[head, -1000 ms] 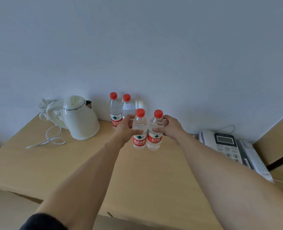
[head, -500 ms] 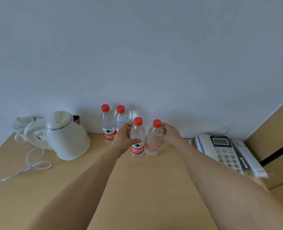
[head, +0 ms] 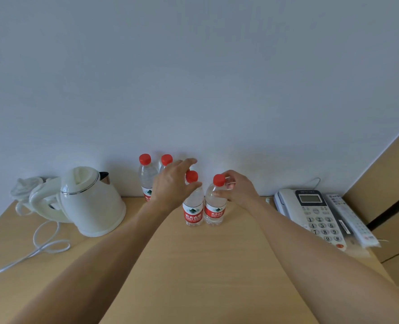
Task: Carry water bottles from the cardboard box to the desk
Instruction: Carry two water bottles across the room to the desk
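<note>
Two clear water bottles with red caps and red labels stand side by side on the wooden desk [head: 194, 265]. My left hand [head: 172, 185] hovers at the left bottle [head: 193, 213], fingers spread above its cap and thumb close to its shoulder. My right hand [head: 238, 190] still pinches the neck of the right bottle [head: 213, 212], thumb in front and a curled finger behind. Two more bottles stand against the wall behind: one [head: 145, 176] in plain sight, the other [head: 166, 160] mostly hidden by my left hand. No cardboard box is in view.
A white electric kettle [head: 91, 202] sits at the left with its cord [head: 44, 246] looped on the desk. A desk phone [head: 315, 213] and a white remote [head: 350, 218] lie at the right, beside a wooden panel [head: 392, 183].
Both front bottles have been set down on the desk. My left hand has let go of its bottle and its fingers have lifted above the cap. The camera has come closer.
</note>
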Demonstrator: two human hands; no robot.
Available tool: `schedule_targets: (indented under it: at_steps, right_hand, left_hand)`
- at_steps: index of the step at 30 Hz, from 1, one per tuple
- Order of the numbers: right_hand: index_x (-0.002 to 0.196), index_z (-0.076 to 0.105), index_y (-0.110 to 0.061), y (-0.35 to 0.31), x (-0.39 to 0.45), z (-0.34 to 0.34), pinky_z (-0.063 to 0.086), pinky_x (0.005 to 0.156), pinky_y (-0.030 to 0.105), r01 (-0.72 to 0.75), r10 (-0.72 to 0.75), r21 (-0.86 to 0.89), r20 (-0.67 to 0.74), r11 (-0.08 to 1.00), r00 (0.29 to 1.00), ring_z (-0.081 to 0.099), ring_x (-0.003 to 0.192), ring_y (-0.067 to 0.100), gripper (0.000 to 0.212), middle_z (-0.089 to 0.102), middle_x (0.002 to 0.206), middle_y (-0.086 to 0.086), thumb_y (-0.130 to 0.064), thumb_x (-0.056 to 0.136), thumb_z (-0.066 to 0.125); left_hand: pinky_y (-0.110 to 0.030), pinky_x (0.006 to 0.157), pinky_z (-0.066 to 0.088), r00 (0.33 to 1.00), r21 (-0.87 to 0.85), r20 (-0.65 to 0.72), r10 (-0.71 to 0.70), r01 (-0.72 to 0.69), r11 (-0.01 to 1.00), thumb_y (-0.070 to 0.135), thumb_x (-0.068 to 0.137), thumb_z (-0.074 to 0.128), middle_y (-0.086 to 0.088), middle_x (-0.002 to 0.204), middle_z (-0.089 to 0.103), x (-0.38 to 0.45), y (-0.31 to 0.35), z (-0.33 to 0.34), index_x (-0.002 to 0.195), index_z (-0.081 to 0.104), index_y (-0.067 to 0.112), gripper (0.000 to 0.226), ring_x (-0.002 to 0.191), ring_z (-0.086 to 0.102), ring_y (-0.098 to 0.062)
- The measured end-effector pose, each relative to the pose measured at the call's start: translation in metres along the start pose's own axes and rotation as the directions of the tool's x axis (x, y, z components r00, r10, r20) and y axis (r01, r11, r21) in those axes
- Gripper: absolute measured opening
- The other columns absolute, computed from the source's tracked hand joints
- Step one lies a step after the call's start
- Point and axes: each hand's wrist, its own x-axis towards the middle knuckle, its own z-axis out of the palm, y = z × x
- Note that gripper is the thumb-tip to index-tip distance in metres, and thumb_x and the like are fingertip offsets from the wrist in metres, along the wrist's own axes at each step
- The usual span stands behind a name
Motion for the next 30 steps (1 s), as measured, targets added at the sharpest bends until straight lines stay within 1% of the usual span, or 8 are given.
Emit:
schedule_targets:
  at_steps: [3,5,11,14,18,21,26,30]
  right_hand:
    - [0.097,0.062,-0.027,-0.003,-0.001,-0.004,0.038,0.066,0.014,0.049,-0.050,-0.029,-0.033,0.998,0.998,0.057,0.081,0.001,0.041,0.065,0.087,-0.015,-0.029,0.067,0.091]
    - [0.096,0.065,-0.024,-0.004,-0.001,-0.005,0.038,0.067,0.013,0.075,-0.077,-0.053,-0.047,0.996,0.996,0.059,0.081,0.004,0.039,0.066,0.087,-0.013,-0.030,0.068,0.091]
    - [0.095,0.070,-0.015,-0.004,-0.003,-0.002,0.039,0.067,0.015,0.099,-0.110,-0.103,-0.104,0.990,0.988,0.060,0.081,0.013,0.037,0.066,0.083,-0.008,-0.029,0.068,0.090]
    - [0.095,0.070,-0.012,-0.006,-0.003,-0.002,0.042,0.070,0.023,0.113,-0.128,-0.122,-0.127,0.986,0.984,0.059,0.080,0.015,0.035,0.064,0.080,-0.006,-0.026,0.069,0.089]
    - [0.098,0.069,-0.012,-0.008,-0.002,0.000,0.041,0.074,0.026,0.111,-0.137,-0.165,-0.152,0.980,0.979,0.060,0.083,0.015,0.032,0.064,0.083,-0.006,-0.023,0.073,0.086]
    - [0.098,0.070,-0.010,-0.010,0.001,0.001,0.045,0.078,0.028,0.109,-0.137,-0.168,-0.169,0.980,0.976,0.062,0.085,0.017,0.031,0.068,0.086,-0.001,-0.022,0.074,0.086]
    - [0.099,0.070,-0.008,-0.019,0.012,0.006,0.045,0.077,0.029,0.087,-0.115,-0.146,-0.198,0.985,0.973,0.060,0.085,0.019,0.029,0.067,0.087,0.001,-0.017,0.075,0.084]
    - [0.092,0.068,-0.007,-0.027,0.024,0.014,0.032,0.068,0.025,0.080,-0.111,-0.133,-0.243,0.988,0.964,0.053,0.078,0.019,0.024,0.059,0.078,-0.002,-0.014,0.075,0.083]
  left_hand:
    - [-0.037,0.084,0.056,0.991,0.223,0.135,0.003,-0.034,0.974,0.035,0.084,0.078,0.004,0.114,0.071,0.022,0.007,-0.012,0.122,0.069,0.024,0.041,0.104,0.065,-0.019]
    - [-0.036,0.084,0.056,0.984,0.294,0.181,-0.002,-0.053,0.954,0.037,0.082,0.079,0.003,0.113,0.071,0.031,0.010,-0.015,0.118,0.071,0.023,0.039,0.103,0.065,-0.020]
    - [-0.039,0.088,0.055,0.979,0.316,0.202,-0.024,-0.042,0.948,0.038,0.081,0.081,-0.002,0.115,0.070,0.052,0.012,-0.010,0.120,0.070,0.022,0.044,0.105,0.064,-0.023]
    - [-0.039,0.091,0.054,0.977,0.314,0.209,-0.043,-0.026,0.949,0.035,0.082,0.081,-0.005,0.118,0.069,0.063,0.013,-0.009,0.122,0.069,0.019,0.044,0.106,0.064,-0.026]
    - [-0.038,0.088,0.052,0.979,0.330,0.197,-0.057,-0.012,0.944,0.030,0.084,0.080,-0.009,0.118,0.068,0.075,0.010,-0.009,0.123,0.069,0.016,0.042,0.106,0.064,-0.028]
    - [-0.038,0.088,0.052,0.979,0.340,0.188,-0.075,0.007,0.940,0.027,0.085,0.079,-0.010,0.118,0.068,0.080,0.006,-0.011,0.123,0.069,0.014,0.041,0.106,0.063,-0.030]
    - [-0.037,0.087,0.053,0.978,0.355,0.195,-0.080,0.005,0.935,0.025,0.087,0.078,-0.011,0.117,0.068,0.082,0.008,-0.010,0.122,0.069,0.012,0.039,0.106,0.065,-0.030]
    - [-0.036,0.083,0.051,0.977,0.356,0.198,-0.082,0.006,0.934,0.028,0.087,0.078,-0.011,0.116,0.068,0.082,0.006,-0.010,0.123,0.068,0.013,0.041,0.105,0.065,-0.029]
